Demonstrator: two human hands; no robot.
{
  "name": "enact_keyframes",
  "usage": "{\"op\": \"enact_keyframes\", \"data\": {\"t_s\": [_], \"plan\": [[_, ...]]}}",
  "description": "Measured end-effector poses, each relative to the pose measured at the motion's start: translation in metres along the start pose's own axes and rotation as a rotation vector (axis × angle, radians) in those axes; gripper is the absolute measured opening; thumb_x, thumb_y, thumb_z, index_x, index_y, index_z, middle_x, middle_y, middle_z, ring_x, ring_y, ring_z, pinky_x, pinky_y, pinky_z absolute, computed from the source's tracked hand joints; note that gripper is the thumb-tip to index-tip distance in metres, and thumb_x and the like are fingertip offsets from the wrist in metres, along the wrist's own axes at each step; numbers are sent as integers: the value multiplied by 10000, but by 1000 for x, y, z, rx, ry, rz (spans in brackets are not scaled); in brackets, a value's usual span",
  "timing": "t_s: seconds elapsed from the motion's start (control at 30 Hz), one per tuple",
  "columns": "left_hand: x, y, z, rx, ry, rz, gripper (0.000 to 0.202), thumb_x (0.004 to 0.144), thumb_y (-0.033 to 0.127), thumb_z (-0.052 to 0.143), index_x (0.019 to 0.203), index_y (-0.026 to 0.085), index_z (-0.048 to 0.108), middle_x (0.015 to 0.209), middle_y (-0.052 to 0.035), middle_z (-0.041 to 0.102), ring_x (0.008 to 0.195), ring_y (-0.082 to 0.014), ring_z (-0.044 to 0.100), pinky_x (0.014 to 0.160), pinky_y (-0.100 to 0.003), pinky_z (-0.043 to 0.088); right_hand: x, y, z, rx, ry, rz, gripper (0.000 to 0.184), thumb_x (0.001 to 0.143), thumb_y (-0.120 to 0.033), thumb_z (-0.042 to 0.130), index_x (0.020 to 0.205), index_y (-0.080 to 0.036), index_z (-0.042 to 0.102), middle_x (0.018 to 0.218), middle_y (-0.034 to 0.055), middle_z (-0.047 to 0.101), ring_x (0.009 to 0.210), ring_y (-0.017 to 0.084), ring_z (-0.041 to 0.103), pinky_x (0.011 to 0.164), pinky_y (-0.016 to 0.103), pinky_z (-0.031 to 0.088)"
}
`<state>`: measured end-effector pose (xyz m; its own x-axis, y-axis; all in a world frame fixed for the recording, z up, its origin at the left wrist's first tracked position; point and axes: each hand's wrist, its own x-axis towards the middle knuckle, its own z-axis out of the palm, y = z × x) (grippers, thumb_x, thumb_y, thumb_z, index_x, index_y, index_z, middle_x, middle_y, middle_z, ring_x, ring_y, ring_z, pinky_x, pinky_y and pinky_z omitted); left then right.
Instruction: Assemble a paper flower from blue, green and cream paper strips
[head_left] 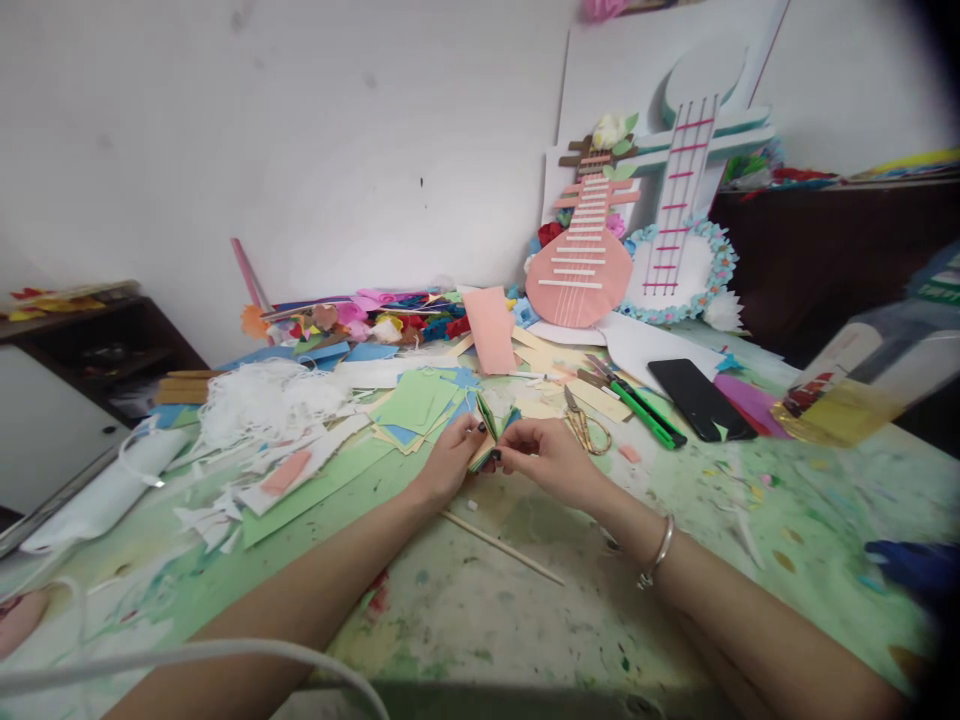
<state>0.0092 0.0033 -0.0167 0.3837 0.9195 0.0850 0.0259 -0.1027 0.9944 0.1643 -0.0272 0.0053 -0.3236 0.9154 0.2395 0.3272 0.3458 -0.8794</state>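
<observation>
Head view: left hand (448,462) and right hand (546,455) both pinch a paper bundle (483,450) over the middle of the table (480,635), seemingly part-folded, while green sheets (414,398) far left of it lie flat.

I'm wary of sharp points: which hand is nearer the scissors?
Right: the right hand is just beside the scissors, on their left; the left hand is farther left.

hands (553,460): dark-polished nails (496,455) | right wrist (639,530): thin silvery bangle (666,541) | forearms (341,555): bare
</observation>
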Motion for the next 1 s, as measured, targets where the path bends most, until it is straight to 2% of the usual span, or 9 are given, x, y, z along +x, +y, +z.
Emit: {"op": "enact_keyframes", "data": {"t_s": [0.17,0.27,0.37,0.5,0.63,0.73,0.87,1.0], "plan": [[2,-4,0,445,66,116,254,849,354,383,690,164,439,656,4,493,648,-132,455,612,-245,370,0,3,6,50,84,69,87,737,-207,523,689,-158,577,634,21,652,576,130,609,556,228,455],[1,-4,2,730,54,166,205,850,243,332,692,168,439,699,-23,500,684,-154,448,639,-268,349,0,4,7,59,73,108,74,715,-187,511,675,-158,566,593,9,634,512,119,594,502,214,446],[-1,-2,2,924,36,237,207,849,203,308,697,170,444,737,-48,508,709,-166,451,653,-277,336,0,5,8,57,74,156,67,690,-172,503,653,-157,556,564,1,617,464,108,571,456,202,432],[-2,4,1,1004,54,210,228,852,217,319,659,174,433,660,-21,487,624,-144,430,586,-257,301,1,4,8,119,93,177,54,674,-171,496,630,-159,524,546,-4,598,451,102,555,442,200,437],[-4,8,1,866,120,123,248,848,274,368,640,166,449,594,16,487,575,-115,433,557,-229,293,1,1,7,180,119,167,48,678,-181,490,634,-164,498,525,-15,580,431,90,530,438,194,428],[-6,8,4,823,93,68,248,866,265,333,678,165,459,645,0,538,608,-117,470,564,-224,314,0,-1,6,113,147,172,61,678,-185,480,620,-169,486,498,-25,562,396,79,492,413,183,390],[-11,8,11,1016,11,41,270,880,258,306,695,164,477,690,-46,590,629,-147,515,555,-248,310,0,3,6,-158,197,116,81,662,-171,487,583,-166,506,477,-28,544,418,71,465,430,175,329],[-15,8,15,1273,13,71,276,879,276,330,722,152,520,709,-80,613,631,-175,548,541,-267,303,3,11,7,-323,202,106,65,636,-174,516,575,-163,535,512,-18,554,483,86,479,463,187,313]]}}
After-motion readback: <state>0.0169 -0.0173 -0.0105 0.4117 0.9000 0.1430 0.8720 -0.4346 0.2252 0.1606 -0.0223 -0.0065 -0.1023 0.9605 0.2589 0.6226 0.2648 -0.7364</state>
